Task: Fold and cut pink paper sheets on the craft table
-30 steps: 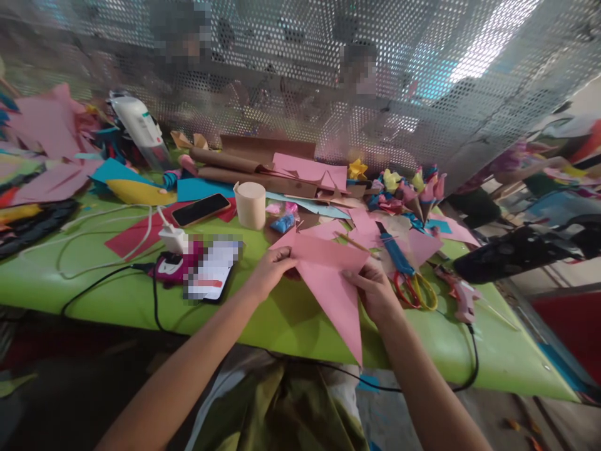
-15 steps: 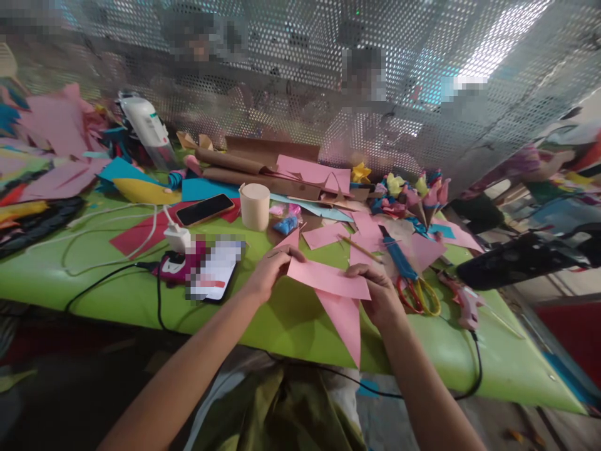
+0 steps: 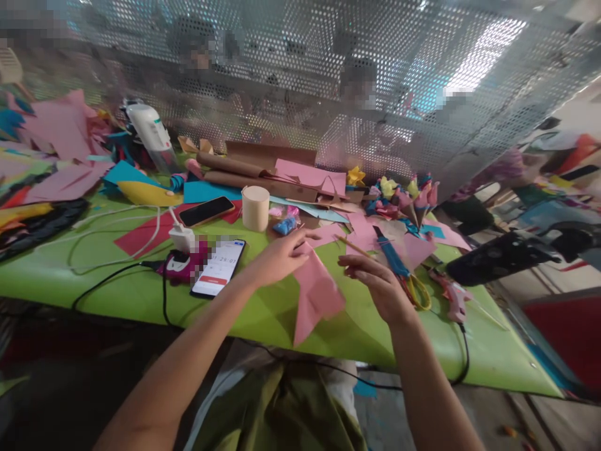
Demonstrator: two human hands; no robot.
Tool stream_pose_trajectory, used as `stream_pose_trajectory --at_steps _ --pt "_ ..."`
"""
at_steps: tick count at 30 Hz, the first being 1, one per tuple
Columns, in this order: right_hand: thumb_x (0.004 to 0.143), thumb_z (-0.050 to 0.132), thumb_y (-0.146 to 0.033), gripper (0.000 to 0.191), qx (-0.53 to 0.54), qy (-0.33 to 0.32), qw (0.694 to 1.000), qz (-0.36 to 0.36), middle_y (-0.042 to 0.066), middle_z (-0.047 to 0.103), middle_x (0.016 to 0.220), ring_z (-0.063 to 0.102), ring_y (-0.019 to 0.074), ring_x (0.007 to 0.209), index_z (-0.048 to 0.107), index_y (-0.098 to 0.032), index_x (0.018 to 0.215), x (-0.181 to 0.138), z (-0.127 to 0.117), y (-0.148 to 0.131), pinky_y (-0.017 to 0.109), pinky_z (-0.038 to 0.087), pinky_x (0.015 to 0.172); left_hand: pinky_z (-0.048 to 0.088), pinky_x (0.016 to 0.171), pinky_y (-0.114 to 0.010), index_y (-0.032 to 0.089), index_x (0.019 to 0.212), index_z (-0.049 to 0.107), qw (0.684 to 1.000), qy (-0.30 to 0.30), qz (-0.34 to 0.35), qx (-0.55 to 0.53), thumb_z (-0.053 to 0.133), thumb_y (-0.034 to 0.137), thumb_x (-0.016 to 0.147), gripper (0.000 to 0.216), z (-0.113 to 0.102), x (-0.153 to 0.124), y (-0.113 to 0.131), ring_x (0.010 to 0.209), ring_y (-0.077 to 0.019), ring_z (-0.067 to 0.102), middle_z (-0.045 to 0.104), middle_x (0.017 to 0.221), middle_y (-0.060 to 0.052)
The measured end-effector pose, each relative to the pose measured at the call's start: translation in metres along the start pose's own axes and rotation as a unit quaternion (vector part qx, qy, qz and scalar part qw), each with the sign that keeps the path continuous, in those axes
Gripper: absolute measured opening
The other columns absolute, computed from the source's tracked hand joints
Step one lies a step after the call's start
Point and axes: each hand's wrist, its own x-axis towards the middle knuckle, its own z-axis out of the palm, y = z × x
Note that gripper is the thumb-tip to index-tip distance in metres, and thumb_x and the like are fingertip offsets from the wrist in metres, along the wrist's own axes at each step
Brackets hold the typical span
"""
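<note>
My left hand [image 3: 282, 257] reaches over the green table, its fingers closed at the top end of a piece of pink paper [image 3: 315, 291]. That paper slants down toward the table's front edge in two overlapping flaps, slightly blurred. To the right, my right hand [image 3: 379, 287] is apart from the paper, fingers loosely bent and spaced, with nothing visible in them. Just beyond it lie a blue-handled cutter-like tool [image 3: 392, 254] and scissors with yellow handles [image 3: 420, 294], partly hidden by the hand. A pencil-like stick [image 3: 353, 245] rests among pink scraps.
A lit phone [image 3: 220, 269] lies near a purple power strip [image 3: 176, 266] with cables. Behind stand a cream cup [image 3: 256, 208] and a dark phone [image 3: 206, 212]. A pink glue gun [image 3: 454, 295] and a black bottle [image 3: 488, 260] are at right. Perforated metal sheeting [image 3: 291, 81] backs the table.
My right hand has let go of the pink paper and its fingers have parted. The paper has turned, its pointed tail swinging from right to left, beneath my left hand.
</note>
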Motion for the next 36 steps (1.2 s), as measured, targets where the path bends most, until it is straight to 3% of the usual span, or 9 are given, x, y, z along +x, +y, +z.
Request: stream_pose_trajectory --at_steps 3,6,8,13,16,21,25,29,36 --pt "0.070 0.079 -0.040 0.033 0.023 -0.035 0.998 0.052 0.005 0.075 0.090 0.066 0.0220 0.084 0.076 -0.024 0.099 -0.001 0.017 -0.009 0.035 0.050 0.077 0.047 0.075 -0.025 0.026 0.125 0.063 0.990 -0.114 0.053 0.070 0.053 0.011 0.079 0.050 0.002 0.011 0.023 0.081 -0.0179 0.064 0.069 0.087 -0.001" --pt "0.060 0.085 -0.039 0.032 0.076 -0.039 0.993 0.086 0.002 0.072 0.075 0.062 0.0162 0.065 0.075 -0.021 0.084 -0.006 0.029 -0.009 0.029 0.049 0.062 0.048 0.084 -0.028 0.027 0.126 0.062 0.970 -0.173 0.097 0.137 0.053 0.007 0.079 0.052 0.011 0.021 0.038 0.094 -0.0199 0.066 0.072 0.104 -0.002" --pt "0.056 0.087 -0.037 0.031 0.098 0.005 0.991 0.096 -0.001 0.068 0.064 0.056 0.0121 0.053 0.073 -0.019 0.077 -0.011 0.031 -0.004 0.025 0.044 0.052 0.048 0.092 -0.032 0.026 0.130 0.058 0.966 -0.133 0.124 0.185 0.055 0.009 0.082 0.051 0.019 0.024 0.043 0.105 -0.0214 0.064 0.069 0.117 -0.004" --pt "0.051 0.086 -0.038 0.032 0.136 0.135 0.972 0.134 0.002 0.064 0.051 0.056 0.0135 0.045 0.067 -0.016 0.064 -0.031 0.026 0.013 0.025 0.041 0.045 0.040 0.108 -0.043 0.020 0.134 0.051 0.945 0.068 0.174 0.269 0.062 0.016 0.087 0.047 0.040 -0.002 0.028 0.127 -0.0253 0.052 0.060 0.133 -0.011" --pt "0.053 0.086 -0.040 0.035 0.137 0.162 0.967 0.143 0.005 0.068 0.057 0.060 0.0157 0.049 0.068 -0.015 0.069 -0.045 0.030 0.020 0.026 0.045 0.048 0.051 0.096 -0.041 0.020 0.136 0.047 0.955 0.054 0.139 0.258 0.067 0.023 0.086 0.054 0.053 -0.028 0.004 0.114 -0.0253 0.062 0.066 0.121 -0.011" --pt "0.055 0.086 -0.040 0.052 0.078 0.172 0.970 0.150 0.001 0.070 0.070 0.062 0.0171 0.055 0.063 -0.018 0.095 -0.063 0.033 0.028 0.028 0.049 0.051 0.054 0.089 -0.037 0.023 0.139 0.043 0.969 0.004 0.061 0.239 0.076 0.026 0.079 0.069 0.069 -0.058 -0.029 0.108 -0.0245 0.067 0.069 0.120 -0.009" --pt "0.064 0.081 -0.035 0.053 -0.099 0.147 0.981 0.077 0.003 0.070 0.092 0.065 0.0204 0.075 0.063 -0.022 0.112 -0.077 0.012 0.030 0.031 0.053 0.063 0.053 0.091 -0.040 0.021 0.125 0.057 0.954 -0.022 0.067 0.293 0.079 0.024 0.076 0.054 0.072 -0.065 -0.032 0.105 -0.0258 0.067 0.072 0.114 -0.008" --pt "0.076 0.070 -0.027 0.018 -0.255 0.107 0.960 -0.049 0.007 0.070 0.108 0.063 0.0257 0.103 0.073 -0.024 0.093 -0.090 -0.010 0.033 0.040 0.050 0.088 0.047 0.101 -0.042 0.021 0.107 0.068 0.928 -0.043 0.147 0.340 0.071 0.011 0.080 0.029 0.072 -0.072 -0.035 0.112 -0.0237 0.063 0.067 0.124 -0.007" --pt "0.081 0.066 -0.014 0.015 -0.296 0.039 0.945 -0.135 0.004 0.077 0.093 0.069 0.0239 0.089 0.073 -0.026 0.086 -0.104 -0.016 0.039 0.040 0.051 0.080 0.050 0.097 -0.041 0.018 0.109 0.068 0.901 -0.049 0.198 0.382 0.064 0.002 0.078 0.034 0.070 -0.087 -0.043 0.112 -0.0246 0.062 0.067 0.120 -0.008"
